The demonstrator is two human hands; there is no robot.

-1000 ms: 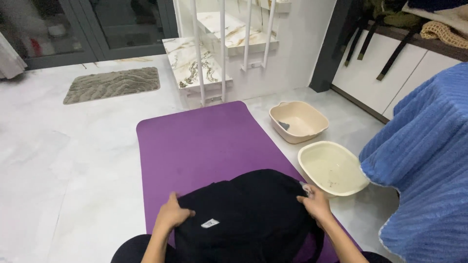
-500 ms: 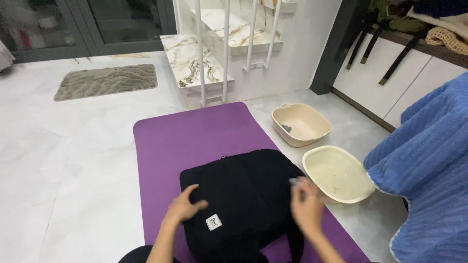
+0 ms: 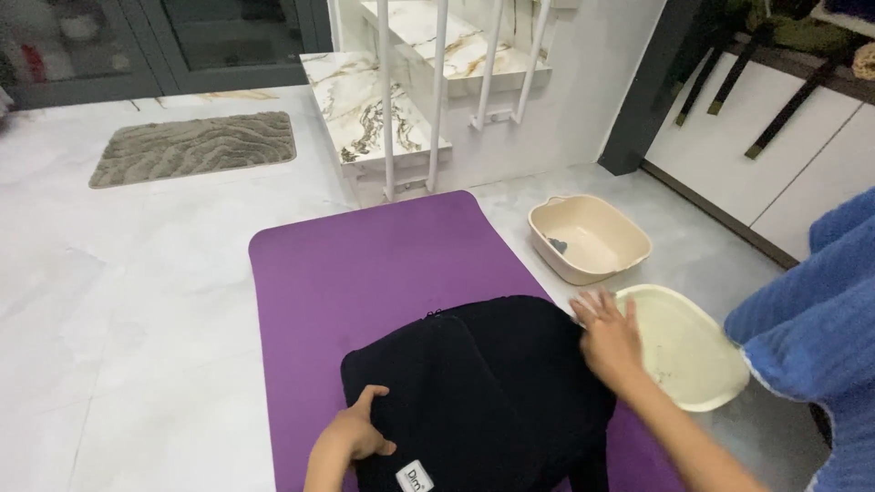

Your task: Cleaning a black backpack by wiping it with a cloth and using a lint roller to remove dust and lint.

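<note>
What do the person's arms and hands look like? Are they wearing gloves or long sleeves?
No gloves and no long sleeves. The left hand and the right hand are both bare, and so are the forearms as far as the picture shows them. No sleeve edge shows. I can't see any ring, watch or bracelet. The fingers of the right hand look a bit blurred.

Garment: black, small white label. Mat: purple. Two basins: cream. Rug: grey-green, wavy. Towel: blue, probably ribbed.
</note>
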